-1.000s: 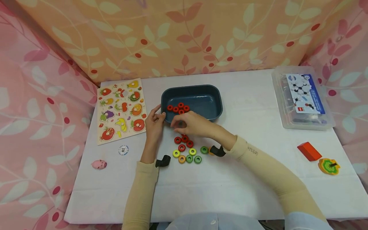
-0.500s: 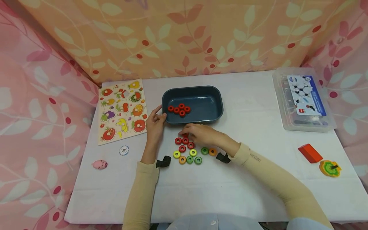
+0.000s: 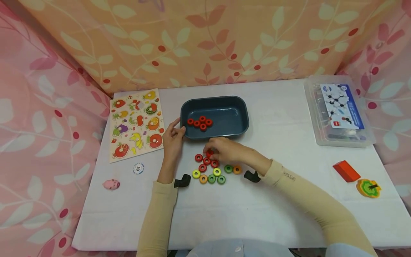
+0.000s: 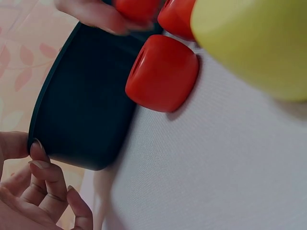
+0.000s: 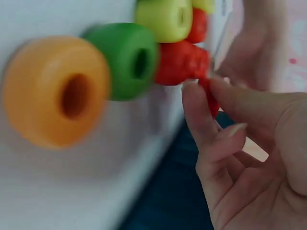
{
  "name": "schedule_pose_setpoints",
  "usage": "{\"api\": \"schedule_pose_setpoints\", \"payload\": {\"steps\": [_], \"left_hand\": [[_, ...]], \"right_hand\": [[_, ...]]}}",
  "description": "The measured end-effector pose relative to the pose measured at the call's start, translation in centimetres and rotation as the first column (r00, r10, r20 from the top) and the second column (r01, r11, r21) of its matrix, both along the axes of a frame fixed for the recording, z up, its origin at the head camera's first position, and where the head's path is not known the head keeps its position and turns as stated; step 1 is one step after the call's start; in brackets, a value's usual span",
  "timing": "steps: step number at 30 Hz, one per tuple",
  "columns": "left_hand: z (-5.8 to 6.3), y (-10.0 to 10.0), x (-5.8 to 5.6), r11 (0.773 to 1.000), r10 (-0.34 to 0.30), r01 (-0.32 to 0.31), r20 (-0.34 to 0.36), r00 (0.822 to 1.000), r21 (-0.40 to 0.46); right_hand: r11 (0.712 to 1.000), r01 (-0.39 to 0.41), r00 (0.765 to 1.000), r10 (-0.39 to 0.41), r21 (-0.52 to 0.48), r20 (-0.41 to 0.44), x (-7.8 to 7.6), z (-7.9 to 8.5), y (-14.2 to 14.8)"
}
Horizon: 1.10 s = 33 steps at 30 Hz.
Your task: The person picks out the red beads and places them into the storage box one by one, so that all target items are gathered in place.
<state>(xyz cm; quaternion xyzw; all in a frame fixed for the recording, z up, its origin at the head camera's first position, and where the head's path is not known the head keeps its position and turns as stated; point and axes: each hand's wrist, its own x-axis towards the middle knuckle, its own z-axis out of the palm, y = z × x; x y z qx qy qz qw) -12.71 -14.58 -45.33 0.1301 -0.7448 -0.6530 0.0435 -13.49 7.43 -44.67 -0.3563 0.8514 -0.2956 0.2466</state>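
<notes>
In the head view a dark blue-green rectangular tray (image 3: 229, 116) stands at the middle back, with several red beads (image 3: 203, 126) in its left part. My left hand (image 3: 173, 137) grips the tray's left front corner; in the left wrist view its thumb and finger (image 4: 38, 152) pinch the rim. Just in front of the tray, my right hand (image 3: 224, 150) pinches a red bead (image 5: 209, 96) between thumb and fingertips. Under and beside it lie more red beads (image 3: 198, 157), then yellow (image 3: 196, 174), green (image 3: 221, 179) and orange beads (image 3: 237, 169) nearer the front.
At left lies a wooden fruit puzzle board (image 3: 136, 125), with a white round token (image 3: 138, 168) and a pink pig head (image 3: 111, 184) before it. On the right are a clear plastic case (image 3: 338, 110), a red block (image 3: 346, 171) and a yellow-green tree piece (image 3: 368, 188).
My right hand has drawn back from the tray's front edge to the loose red beads and now pinches one. Some beads there have shifted slightly. My left hand has stayed at the tray corner.
</notes>
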Motion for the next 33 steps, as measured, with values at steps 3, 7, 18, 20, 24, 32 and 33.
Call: {"api": "schedule_pose_setpoints", "payload": {"steps": [3, 7, 18, 20, 24, 32, 33], "left_hand": [[-0.1, -0.1, 0.0, 1.000, -0.005, 0.005, -0.006, 1.000, 0.004], [-0.1, -0.2, 0.0, 1.000, -0.007, 0.007, -0.011, 1.000, 0.005], [-0.1, -0.1, 0.0, 1.000, -0.006, 0.006, -0.025, 1.000, -0.004], [-0.1, -0.1, 0.0, 1.000, -0.007, 0.007, -0.024, 1.000, -0.008], [-0.1, 0.0, 0.1, 1.000, -0.001, 0.000, -0.027, 1.000, -0.024], [-0.1, -0.1, 0.1, 1.000, -0.001, 0.001, -0.020, 1.000, -0.012], [-0.2, -0.1, 0.1, 1.000, 0.000, 0.000, -0.016, 1.000, -0.012]], "right_hand": [[0.999, -0.016, 0.999, 0.017, -0.046, 0.030, -0.3, 1.4, 0.0], [0.986, 0.035, 0.999, -0.038, -0.162, -0.016, -1.5, 2.9, 0.3], [0.912, 0.357, 0.920, -0.380, -0.201, -0.092, -6.6, -0.6, 1.6], [0.911, 0.378, 0.914, -0.395, -0.165, -0.087, -7.1, -1.0, 1.5], [0.917, 0.382, 0.913, -0.393, -0.113, -0.107, -7.8, -1.5, 1.0], [0.918, 0.379, 0.917, -0.390, -0.117, -0.085, -8.6, -2.0, 0.1], [0.916, 0.378, 0.919, -0.389, -0.135, -0.067, -8.6, -2.0, 0.0]]}}
